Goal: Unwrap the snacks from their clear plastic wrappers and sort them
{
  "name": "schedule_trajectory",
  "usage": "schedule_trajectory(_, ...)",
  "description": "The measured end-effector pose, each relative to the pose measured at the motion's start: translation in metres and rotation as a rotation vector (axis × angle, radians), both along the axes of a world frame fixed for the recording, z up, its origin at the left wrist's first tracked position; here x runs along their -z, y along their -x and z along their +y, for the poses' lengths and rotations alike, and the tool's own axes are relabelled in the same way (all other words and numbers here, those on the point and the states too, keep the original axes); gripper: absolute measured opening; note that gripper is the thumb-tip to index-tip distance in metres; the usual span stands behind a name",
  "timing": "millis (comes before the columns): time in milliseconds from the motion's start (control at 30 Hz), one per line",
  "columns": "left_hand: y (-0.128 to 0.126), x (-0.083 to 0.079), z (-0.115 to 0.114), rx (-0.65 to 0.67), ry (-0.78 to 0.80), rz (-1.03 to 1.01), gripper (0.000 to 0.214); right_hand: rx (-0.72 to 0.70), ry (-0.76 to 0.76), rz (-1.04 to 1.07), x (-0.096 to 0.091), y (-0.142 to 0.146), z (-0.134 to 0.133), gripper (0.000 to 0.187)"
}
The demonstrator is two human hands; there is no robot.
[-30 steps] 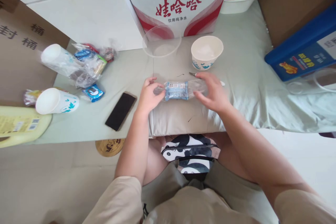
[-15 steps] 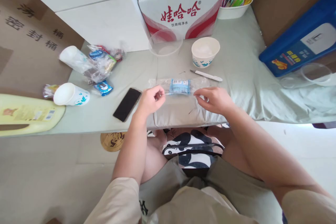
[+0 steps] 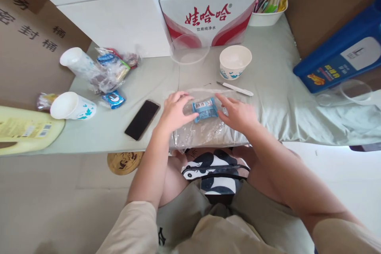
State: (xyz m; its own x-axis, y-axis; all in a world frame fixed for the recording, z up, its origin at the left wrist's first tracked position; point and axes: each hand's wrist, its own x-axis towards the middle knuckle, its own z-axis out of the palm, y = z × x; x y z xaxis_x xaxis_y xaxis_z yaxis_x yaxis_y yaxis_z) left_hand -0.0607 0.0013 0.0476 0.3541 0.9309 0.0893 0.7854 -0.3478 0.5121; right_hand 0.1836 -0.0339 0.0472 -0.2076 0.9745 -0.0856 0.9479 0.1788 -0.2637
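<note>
A small blue packet (image 3: 205,108) with a barcode lies on a clear plastic sheet or bag (image 3: 198,131), which is spread flat near the table's front edge. My left hand (image 3: 175,112) is at the packet's left side, thumb and fingers apart, with the thumb tip close to the packet. On the other side, my right hand (image 3: 237,113) has its fingers spread, the tips close to the packet's right end. Neither hand grips anything; whether the fingertips touch the packet I cannot tell. Behind my right hand lies a white craft knife (image 3: 236,88).
A black phone (image 3: 142,120) lies left of my hands. Farther back stand a paper bowl (image 3: 235,63) and a clear plastic bowl (image 3: 189,49). Paper cups (image 3: 74,106), wrapped snacks (image 3: 114,99) and a yellow jug (image 3: 29,129) are at left. A blue bottle (image 3: 339,63) lies at right.
The clear plastic is now opened out toward the table's front edge. Both hands have gone from closed fingers to spread ones, and the blue packet sits slightly tilted.
</note>
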Motion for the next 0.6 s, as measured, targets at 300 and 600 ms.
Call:
schedule_trajectory(300,0.006,0.023,0.017,0.014,0.196,0.135,0.047,-0.277,-0.095,0.164,0.022,0.022,0.009,0.054)
schedule_trajectory(600,0.011,0.005,0.015,0.108,0.422,0.122,0.087,-0.188,-0.167,0.467,0.012,-0.003,0.000,0.044)
